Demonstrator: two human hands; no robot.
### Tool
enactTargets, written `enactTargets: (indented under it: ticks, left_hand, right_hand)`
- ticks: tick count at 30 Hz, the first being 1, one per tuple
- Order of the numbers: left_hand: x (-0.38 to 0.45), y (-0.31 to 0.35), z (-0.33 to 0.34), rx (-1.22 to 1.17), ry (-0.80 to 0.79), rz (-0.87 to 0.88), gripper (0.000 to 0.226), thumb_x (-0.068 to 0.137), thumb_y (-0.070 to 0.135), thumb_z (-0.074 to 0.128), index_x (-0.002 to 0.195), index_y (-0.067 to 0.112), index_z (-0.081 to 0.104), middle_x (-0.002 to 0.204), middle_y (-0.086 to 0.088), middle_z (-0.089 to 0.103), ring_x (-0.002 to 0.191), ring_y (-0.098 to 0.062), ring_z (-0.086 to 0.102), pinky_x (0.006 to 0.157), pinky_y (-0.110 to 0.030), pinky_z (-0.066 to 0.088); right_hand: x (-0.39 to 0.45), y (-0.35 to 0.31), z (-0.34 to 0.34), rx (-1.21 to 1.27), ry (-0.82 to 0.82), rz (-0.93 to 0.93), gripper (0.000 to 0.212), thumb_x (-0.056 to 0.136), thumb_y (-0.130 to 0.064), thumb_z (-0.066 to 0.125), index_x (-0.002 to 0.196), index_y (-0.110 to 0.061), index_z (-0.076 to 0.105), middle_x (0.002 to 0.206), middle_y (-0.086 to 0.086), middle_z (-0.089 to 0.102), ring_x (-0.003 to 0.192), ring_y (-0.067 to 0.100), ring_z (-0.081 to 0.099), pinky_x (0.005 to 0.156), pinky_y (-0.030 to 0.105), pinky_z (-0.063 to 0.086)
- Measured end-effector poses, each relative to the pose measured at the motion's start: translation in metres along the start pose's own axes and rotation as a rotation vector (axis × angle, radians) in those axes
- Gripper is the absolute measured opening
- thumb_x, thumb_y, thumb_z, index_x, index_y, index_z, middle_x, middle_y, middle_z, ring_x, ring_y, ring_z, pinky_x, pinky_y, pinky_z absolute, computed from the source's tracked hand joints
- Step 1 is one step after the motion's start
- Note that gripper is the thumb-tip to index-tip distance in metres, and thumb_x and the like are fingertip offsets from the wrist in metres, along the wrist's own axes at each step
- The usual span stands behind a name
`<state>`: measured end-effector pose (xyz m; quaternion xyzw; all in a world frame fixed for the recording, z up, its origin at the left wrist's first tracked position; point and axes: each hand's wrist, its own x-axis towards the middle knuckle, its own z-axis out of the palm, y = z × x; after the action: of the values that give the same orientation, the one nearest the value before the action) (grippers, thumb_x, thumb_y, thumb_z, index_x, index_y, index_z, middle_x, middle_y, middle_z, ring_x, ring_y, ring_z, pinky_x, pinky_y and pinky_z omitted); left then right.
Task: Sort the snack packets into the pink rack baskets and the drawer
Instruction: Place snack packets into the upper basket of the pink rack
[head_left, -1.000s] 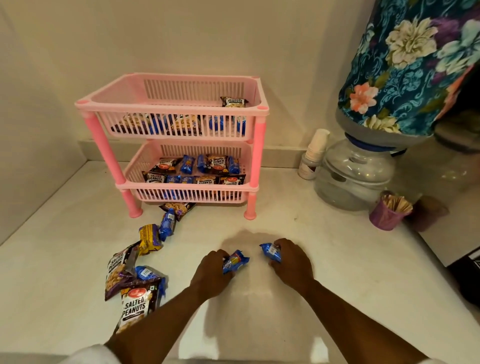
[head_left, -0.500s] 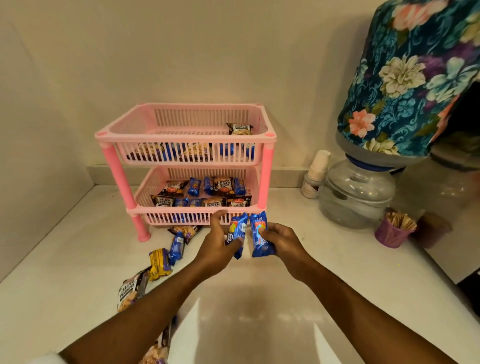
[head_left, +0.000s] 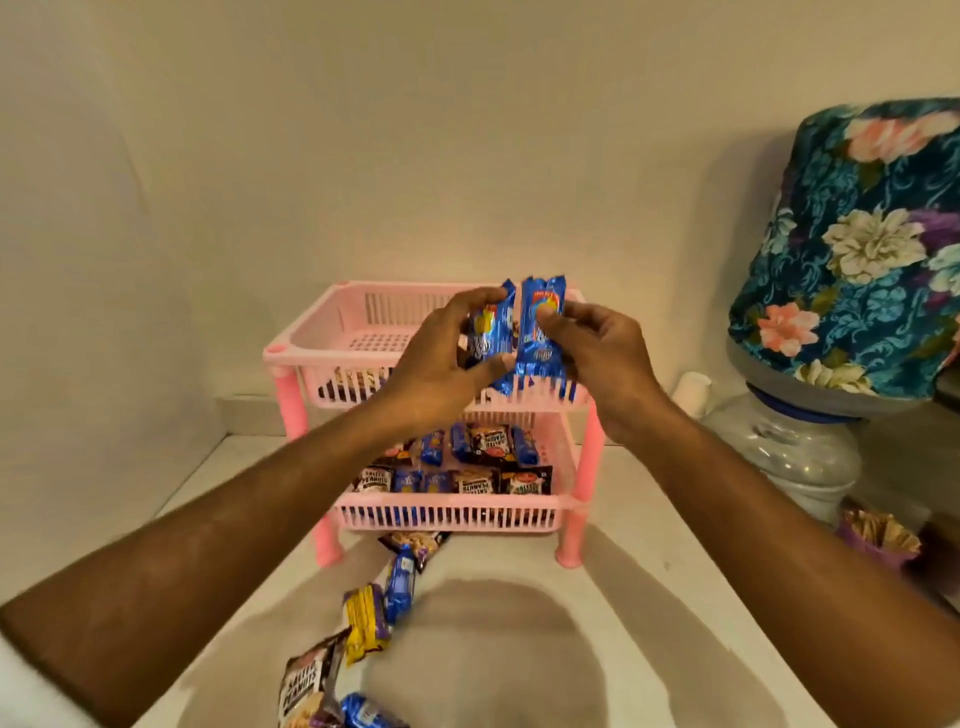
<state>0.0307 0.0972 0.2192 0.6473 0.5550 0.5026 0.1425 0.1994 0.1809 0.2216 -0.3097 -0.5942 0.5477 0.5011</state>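
My left hand (head_left: 441, 364) grips a small blue snack packet (head_left: 491, 327), and my right hand (head_left: 597, 353) grips a second blue packet (head_left: 540, 332). Both packets stand upright side by side over the front of the pink rack's top basket (head_left: 322, 332). The lower basket (head_left: 447, 512) holds several blue packets and dark peanut packets. On the white counter in front of the rack lie loose packets: a blue one (head_left: 400, 584), a yellow one (head_left: 366, 623), a dark salted-peanuts one (head_left: 309, 680) and a brown one (head_left: 415, 543). No drawer is in view.
A water dispenser with a floral-covered bottle (head_left: 857, 249) on a clear base (head_left: 795, 457) stands at the right. A white bottle (head_left: 693, 392) sits beside it by the wall. A purple cup with sticks (head_left: 878, 543) stands near the right edge. Walls close the back and left.
Both hands lifted a blue packet each from the counter and carried them up and forward, from in front of the lower basket to over the top basket. The camera tilted upward.
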Motion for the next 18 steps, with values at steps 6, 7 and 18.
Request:
enactTargets:
  ticks: [6, 7, 18]
  left_hand:
    - [0.072, -0.014, -0.043, 0.016, -0.066, -0.026, 0.073, 0.079, 0.009, 0.080, 0.136, 0.036, 0.043, 0.105, 0.012, 0.054, 0.078, -0.004, 0.068, 0.059, -0.010, 0.051]
    - [0.082, -0.021, -0.047, 0.032, -0.095, -0.041, 0.075, 0.078, 0.007, 0.080, 0.136, 0.036, 0.043, 0.105, 0.011, 0.054, 0.081, -0.009, 0.069, 0.060, -0.012, 0.053]
    - [0.171, -0.116, -0.047, 0.437, -0.352, -0.218, 0.086, 0.074, 0.029, 0.084, 0.146, 0.021, 0.037, 0.143, -0.007, 0.049, 0.119, -0.026, 0.053, 0.092, -0.029, 0.045]
  right_hand:
    - [0.087, -0.023, 0.033, -0.105, 0.063, 0.071, 0.030, 0.085, -0.029, 0.080, 0.103, -0.007, 0.070, 0.110, 0.022, 0.074, 0.096, 0.034, 0.074, 0.090, 0.059, 0.058]
    - [0.100, -0.021, 0.036, -0.151, 0.080, 0.097, 0.033, 0.085, -0.030, 0.080, 0.102, -0.004, 0.069, 0.112, 0.024, 0.073, 0.098, 0.036, 0.074, 0.090, 0.059, 0.057]
    - [0.206, 0.053, 0.068, -0.843, 0.057, 0.207, 0.027, 0.083, -0.026, 0.079, 0.083, -0.007, 0.061, 0.073, 0.013, 0.072, 0.057, 0.022, 0.068, 0.051, 0.034, 0.059]
